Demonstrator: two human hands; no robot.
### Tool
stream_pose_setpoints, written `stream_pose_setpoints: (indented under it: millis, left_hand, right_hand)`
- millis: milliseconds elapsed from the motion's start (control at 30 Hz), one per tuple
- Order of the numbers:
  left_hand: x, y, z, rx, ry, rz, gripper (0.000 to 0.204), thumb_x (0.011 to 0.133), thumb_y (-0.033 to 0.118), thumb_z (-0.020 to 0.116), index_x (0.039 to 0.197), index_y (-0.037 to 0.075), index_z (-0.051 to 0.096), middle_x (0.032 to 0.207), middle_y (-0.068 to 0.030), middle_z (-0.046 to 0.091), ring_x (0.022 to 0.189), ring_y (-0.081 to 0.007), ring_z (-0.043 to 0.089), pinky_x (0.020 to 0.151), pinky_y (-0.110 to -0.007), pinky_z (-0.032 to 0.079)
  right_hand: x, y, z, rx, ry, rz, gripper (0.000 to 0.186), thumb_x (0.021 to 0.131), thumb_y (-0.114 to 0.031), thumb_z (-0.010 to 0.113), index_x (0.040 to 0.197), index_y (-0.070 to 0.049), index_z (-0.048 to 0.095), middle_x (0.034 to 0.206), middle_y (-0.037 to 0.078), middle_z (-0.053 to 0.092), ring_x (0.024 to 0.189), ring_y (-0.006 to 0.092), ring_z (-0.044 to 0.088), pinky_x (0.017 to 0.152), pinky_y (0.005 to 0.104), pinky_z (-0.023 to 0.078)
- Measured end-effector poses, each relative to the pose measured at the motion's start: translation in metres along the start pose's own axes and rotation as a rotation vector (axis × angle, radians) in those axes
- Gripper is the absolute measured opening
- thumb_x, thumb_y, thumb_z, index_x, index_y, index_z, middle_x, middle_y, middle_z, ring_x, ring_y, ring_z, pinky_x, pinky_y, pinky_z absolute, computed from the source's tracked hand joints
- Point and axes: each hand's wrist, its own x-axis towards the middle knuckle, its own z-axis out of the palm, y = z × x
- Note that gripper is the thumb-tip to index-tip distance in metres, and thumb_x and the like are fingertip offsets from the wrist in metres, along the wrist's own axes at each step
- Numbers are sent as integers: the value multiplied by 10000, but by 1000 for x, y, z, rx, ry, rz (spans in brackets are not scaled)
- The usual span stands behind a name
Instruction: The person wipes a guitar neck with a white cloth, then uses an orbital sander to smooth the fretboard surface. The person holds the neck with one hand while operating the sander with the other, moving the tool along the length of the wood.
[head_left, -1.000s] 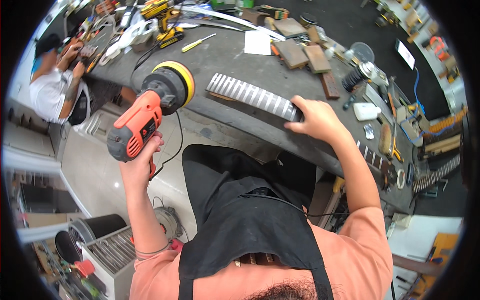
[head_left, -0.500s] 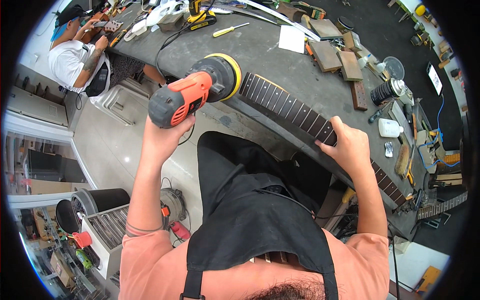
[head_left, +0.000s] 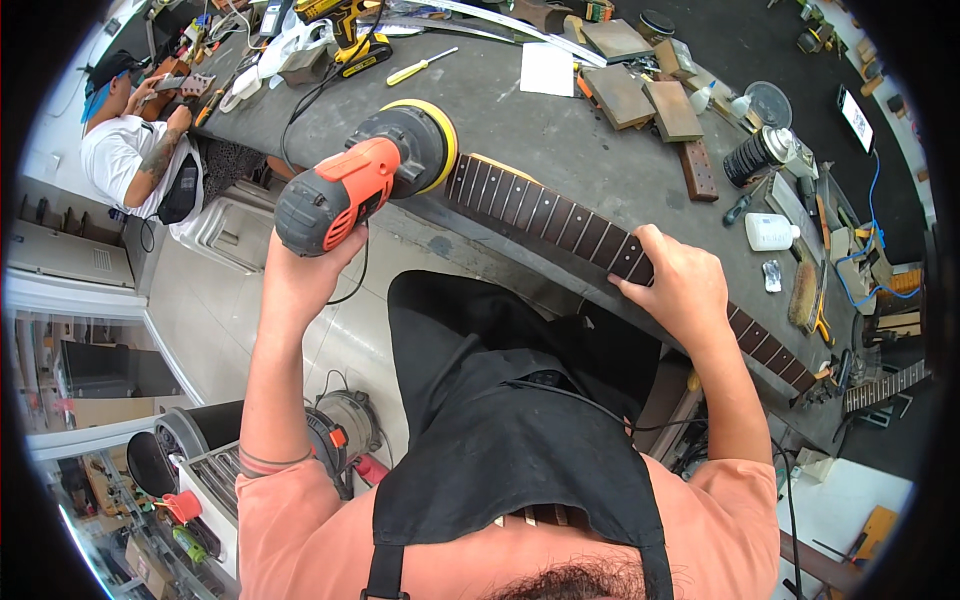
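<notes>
An orange and black random orbital sander (head_left: pixel 345 185) with a yellow-edged round pad is in my left hand (head_left: pixel 305 268), whose fingers are wrapped round its body. Its pad stands on edge at the near end of a guitar neck (head_left: pixel 540 212); whether they touch, I cannot tell. The neck has a dark fretboard with pale dots and lies along the bench's front edge, fretboard upward. Further along it, my right hand (head_left: pixel 678 285) grips the neck, thumb on the near side and fingers over the far side. The sanding face of the pad is turned towards the neck's end.
On the grey workbench (head_left: pixel 440 85) lie a screwdriver (head_left: pixel 422 67), a yellow and black cordless drill (head_left: pixel 350 40), a white sheet (head_left: pixel 547 70), wooden blocks (head_left: pixel 622 97), a spray can (head_left: pixel 757 157) and a white bottle (head_left: pixel 772 232). Another person (head_left: pixel 135 150) sits at the far left with a guitar.
The whole view has shifted slightly, so bench and hands appear further left. The sander's pad sits a little closer to the neck's end. Both grips are unchanged.
</notes>
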Motion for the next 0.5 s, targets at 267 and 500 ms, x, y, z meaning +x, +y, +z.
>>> stream_pose_setpoints:
  millis: [267, 500]
  left_hand:
    - [4, 11, -2, -43, -29, -249, 226, 969, 100, 857, 1174, 38, 783, 853, 25, 711, 709, -78, 634, 626, -289, 507]
    - [8, 17, -1, -31, 4, -367, 229, 964, 90, 858, 1171, 18, 790, 854, 4, 725, 700, -90, 644, 625, -298, 525]
  right_hand:
    - [6, 4, 2, 19, -61, 26, 572, 853, -447, 965, 1198, -121, 646, 900, 104, 796, 856, 361, 808, 722, 481, 631]
    - [6, 6, -4, 84, -104, 40, 573, 853, -478, 954, 1185, -119, 655, 984, 132, 809, 930, 387, 805, 789, 516, 631]
